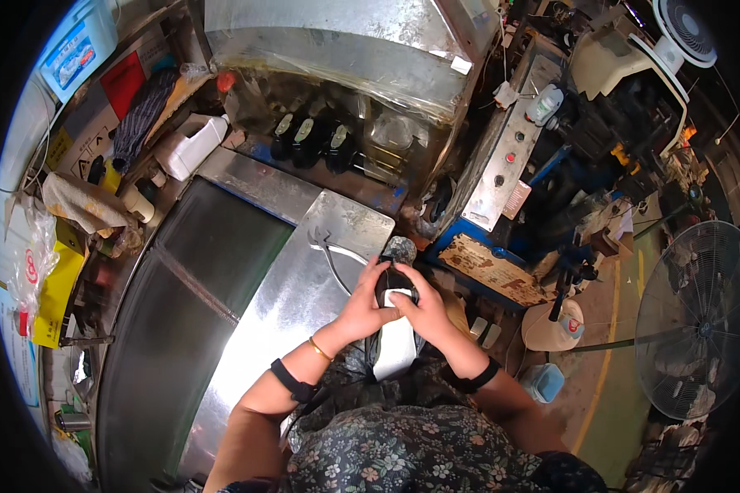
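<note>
My left hand (360, 311) and my right hand (429, 312) meet in front of my body, curled around the far end of a dark piece with a long white face (396, 349). Both thumbs press on its white face, and the fingertips close over its dark tip (386, 260). Its exact kind I cannot make out. The white face runs back toward my apron (386, 456). Just left of my hands, pliers with pale handles (330, 256) lie on a shiny metal plate (255, 361).
A dark conveyor belt (197, 271) runs along the left. Several black shoe-like shapes (303, 135) stand under a metal hood (329, 41). A control panel with buttons (501, 156), a stool (551, 324), a blue bin (544, 382) and a large fan (703, 329) are at right.
</note>
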The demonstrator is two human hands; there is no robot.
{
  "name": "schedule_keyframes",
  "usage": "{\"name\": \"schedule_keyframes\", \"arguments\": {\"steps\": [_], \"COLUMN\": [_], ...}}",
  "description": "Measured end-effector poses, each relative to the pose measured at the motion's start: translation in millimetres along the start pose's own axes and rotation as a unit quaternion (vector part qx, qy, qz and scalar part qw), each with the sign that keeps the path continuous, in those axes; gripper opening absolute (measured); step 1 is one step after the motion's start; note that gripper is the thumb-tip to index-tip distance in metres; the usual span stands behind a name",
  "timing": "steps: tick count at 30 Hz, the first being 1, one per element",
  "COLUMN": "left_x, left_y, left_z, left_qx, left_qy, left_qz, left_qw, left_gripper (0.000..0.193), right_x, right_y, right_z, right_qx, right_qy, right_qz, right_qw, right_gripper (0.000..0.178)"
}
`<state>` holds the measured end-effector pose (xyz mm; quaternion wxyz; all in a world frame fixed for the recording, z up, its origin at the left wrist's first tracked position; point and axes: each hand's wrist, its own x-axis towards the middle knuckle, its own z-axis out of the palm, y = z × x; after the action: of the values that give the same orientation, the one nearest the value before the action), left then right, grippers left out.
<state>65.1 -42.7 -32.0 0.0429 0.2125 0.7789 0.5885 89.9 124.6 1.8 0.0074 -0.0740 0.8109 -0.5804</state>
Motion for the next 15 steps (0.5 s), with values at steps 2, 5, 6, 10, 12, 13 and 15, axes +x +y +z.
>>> {"name": "schedule_keyframes", "arguments": {"steps": [2, 5, 6, 10, 12, 13, 15], "left_x": [9, 26, 29, 29, 8, 1, -9], "left_y": [8, 4, 2, 28, 25, 13, 9], "left_z": [-7, -4, -3, -1, 4, 10, 18], "left_qx": [0.103, -0.052, -0.087, -0.308, -0.300, -0.296, -0.316], "left_qy": [0.007, 0.014, 0.013, 0.006, 0.012, 0.007, 0.028], "left_qz": [0.016, 0.038, -0.019, -0.136, -0.153, -0.164, -0.181], "left_qw": [0.995, 0.998, 0.996, 0.941, 0.942, 0.941, 0.931], "left_gripper": [0.085, 0.075, 0.072, 0.062, 0.061, 0.060, 0.059], "right_x": [-27, -69, -66, -49, -49, -49, -37], "right_y": [27, 64, 47, 46, 53, 68, 67], "right_z": [9, 9, -5, -47, -55, -43, -4], "right_qx": [0.028, 0.013, 0.013, 0.189, 0.342, 0.347, 0.154], "right_qy": [0.050, 0.100, 0.062, 0.016, -0.003, 0.007, 0.000], "right_qz": [-0.011, -0.023, 0.067, 0.167, 0.271, 0.271, 0.373], "right_qw": [0.998, 0.995, 0.996, 0.968, 0.900, 0.898, 0.915], "right_gripper": [0.050, 0.033, 0.026, 0.029, 0.048, 0.048, 0.061]}}
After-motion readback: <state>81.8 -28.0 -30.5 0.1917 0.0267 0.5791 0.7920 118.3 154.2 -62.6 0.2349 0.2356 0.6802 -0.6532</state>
